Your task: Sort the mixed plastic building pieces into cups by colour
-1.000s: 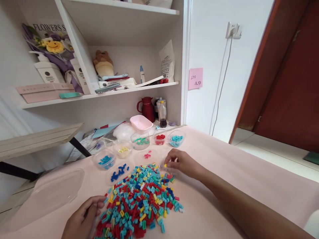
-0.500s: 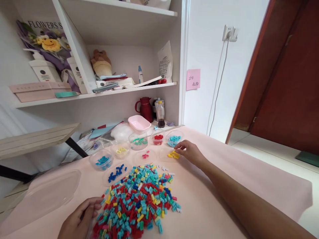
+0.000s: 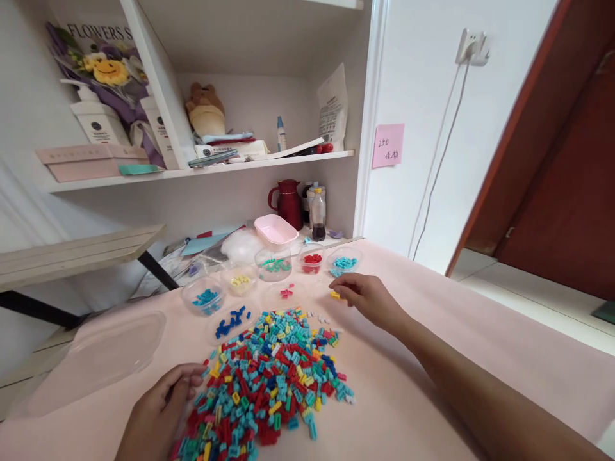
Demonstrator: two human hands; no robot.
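My right hand (image 3: 369, 298) hovers over the back right of the table, thumb and fingers apart. Yellow bricks (image 3: 335, 295) show just under its fingertips, on a clear shallow lid mostly hidden by the hand. A large mixed heap of small toy bricks (image 3: 273, 378) fills the middle front. At the heap's left edge rests my left hand (image 3: 166, 406), its fingers loosely curled together with nothing visible in them. Behind the heap, pink bricks (image 3: 287, 292) and dark blue bricks (image 3: 233, 322) lie on clear lids. A few white bricks (image 3: 323, 319) sit beside the heap.
Clear tubs hold blue bricks (image 3: 205, 298), pale yellow bricks (image 3: 239, 280), green bricks (image 3: 275, 265), red bricks (image 3: 312, 259) and light blue bricks (image 3: 344, 264). Behind stand a pink basin (image 3: 276, 230), a red jug (image 3: 289, 203) and a bottle (image 3: 318, 216). A large clear lid (image 3: 103, 346) lies left.
My right hand moved from the heap's back edge, pinching a yellow brick, out to the yellow bricks on the lid, where its fingers parted. My left hand stayed put. The view shifted slightly.
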